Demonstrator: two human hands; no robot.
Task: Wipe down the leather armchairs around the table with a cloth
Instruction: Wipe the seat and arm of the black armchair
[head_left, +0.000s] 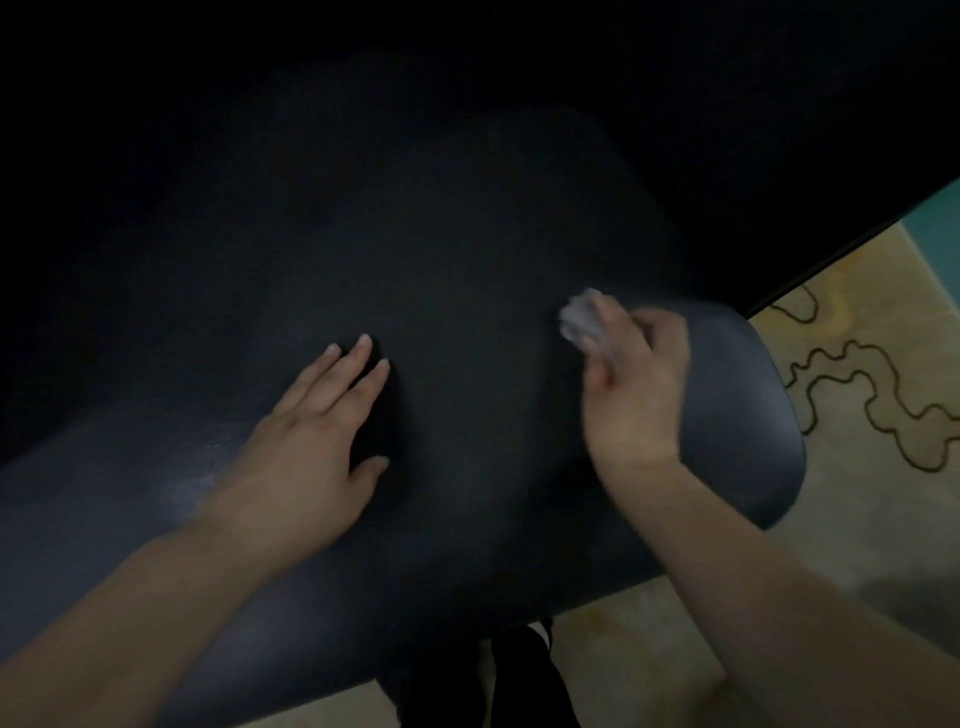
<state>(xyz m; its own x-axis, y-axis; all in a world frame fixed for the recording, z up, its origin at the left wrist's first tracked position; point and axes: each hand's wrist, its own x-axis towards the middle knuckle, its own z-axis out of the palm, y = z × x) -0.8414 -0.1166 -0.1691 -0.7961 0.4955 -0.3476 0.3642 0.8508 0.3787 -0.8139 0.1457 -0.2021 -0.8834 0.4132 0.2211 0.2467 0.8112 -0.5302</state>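
Observation:
A black leather armchair (467, 249) fills most of the view, seen from above and close up. My left hand (317, 415) rests flat on the leather near the middle, fingers straight and spread. My right hand (634, 384) grips a small crumpled white cloth (579, 317) and holds it against the leather near the chair's rounded right edge. The right hand and the cloth are blurred. A faint shiny patch shows on the leather left of my left wrist.
Beige carpet (872, 395) with dark wavy lines lies to the right of and below the chair. A teal strip (935, 223) shows at the right edge. A dark shape (519, 675) stands on the floor at the bottom centre.

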